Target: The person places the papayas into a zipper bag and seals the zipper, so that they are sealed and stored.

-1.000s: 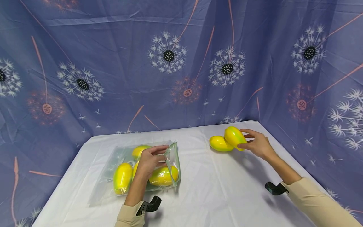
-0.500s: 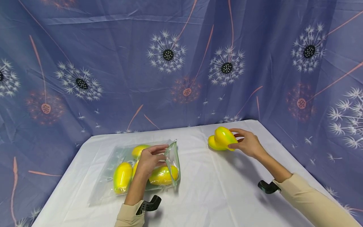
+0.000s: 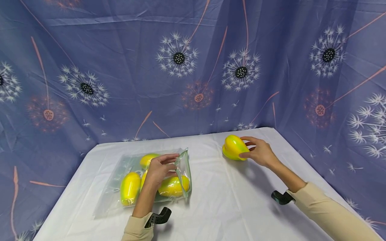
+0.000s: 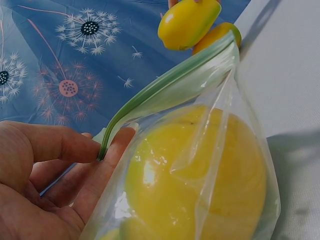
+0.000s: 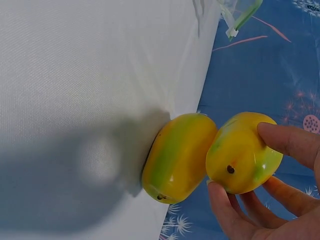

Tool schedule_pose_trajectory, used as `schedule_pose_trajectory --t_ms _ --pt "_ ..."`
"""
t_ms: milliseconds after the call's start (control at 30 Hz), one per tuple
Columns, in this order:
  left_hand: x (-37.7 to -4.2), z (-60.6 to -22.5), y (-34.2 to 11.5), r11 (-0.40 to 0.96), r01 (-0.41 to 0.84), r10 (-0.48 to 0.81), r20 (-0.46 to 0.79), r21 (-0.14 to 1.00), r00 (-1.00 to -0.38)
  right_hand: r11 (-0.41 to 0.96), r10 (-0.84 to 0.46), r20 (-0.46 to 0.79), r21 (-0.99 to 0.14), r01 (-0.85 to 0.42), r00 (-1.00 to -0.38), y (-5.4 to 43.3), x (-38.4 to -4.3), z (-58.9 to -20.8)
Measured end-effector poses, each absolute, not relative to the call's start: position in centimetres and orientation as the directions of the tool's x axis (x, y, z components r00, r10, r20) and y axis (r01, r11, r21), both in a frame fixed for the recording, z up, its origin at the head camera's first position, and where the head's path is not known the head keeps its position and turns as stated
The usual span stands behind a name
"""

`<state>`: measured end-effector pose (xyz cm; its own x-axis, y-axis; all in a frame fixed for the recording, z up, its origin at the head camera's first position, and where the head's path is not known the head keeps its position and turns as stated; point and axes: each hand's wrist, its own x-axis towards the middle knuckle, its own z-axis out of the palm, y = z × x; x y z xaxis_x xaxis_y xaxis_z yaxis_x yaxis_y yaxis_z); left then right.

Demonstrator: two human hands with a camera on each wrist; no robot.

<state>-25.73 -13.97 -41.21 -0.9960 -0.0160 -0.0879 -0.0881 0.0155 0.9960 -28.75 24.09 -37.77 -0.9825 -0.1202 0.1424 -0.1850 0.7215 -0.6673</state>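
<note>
At the right of the head view, my right hand [image 3: 262, 154] grips a yellow mango [image 3: 236, 145] with a green tinge, thumb on one side and fingers on the other. Just behind and below it, a second mango [image 5: 179, 157] lies on the table, mostly covered in the head view but plain in the right wrist view. My left hand [image 3: 158, 172] pinches the green-edged mouth of a clear zip bag [image 3: 111, 197] between thumb and fingers, keeping it partly raised. Several mangoes lie inside, among them one at the left [image 3: 130, 189] and one near the opening [image 3: 172, 186].
A white cloth covers the table [image 3: 217, 207]. Behind it and along the right hangs a blue curtain [image 3: 135, 67] with dandelion prints. Each wrist carries a black camera mount, the left one [image 3: 159, 217] low over the cloth.
My right hand has moved left with its mango, which now overlaps the second mango in the head view. My left hand and the bag have stayed put.
</note>
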Motion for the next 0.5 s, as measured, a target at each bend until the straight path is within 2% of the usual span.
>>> schedule_pose_trajectory --t_ms 500 --pt "-25.9 -41.2 -14.1 0.01 -0.09 -0.015 -0.09 0.996 -0.996 0.714 -0.139 0.134 -0.673 -0.194 -0.981 23.0 -28.8 -37.6"
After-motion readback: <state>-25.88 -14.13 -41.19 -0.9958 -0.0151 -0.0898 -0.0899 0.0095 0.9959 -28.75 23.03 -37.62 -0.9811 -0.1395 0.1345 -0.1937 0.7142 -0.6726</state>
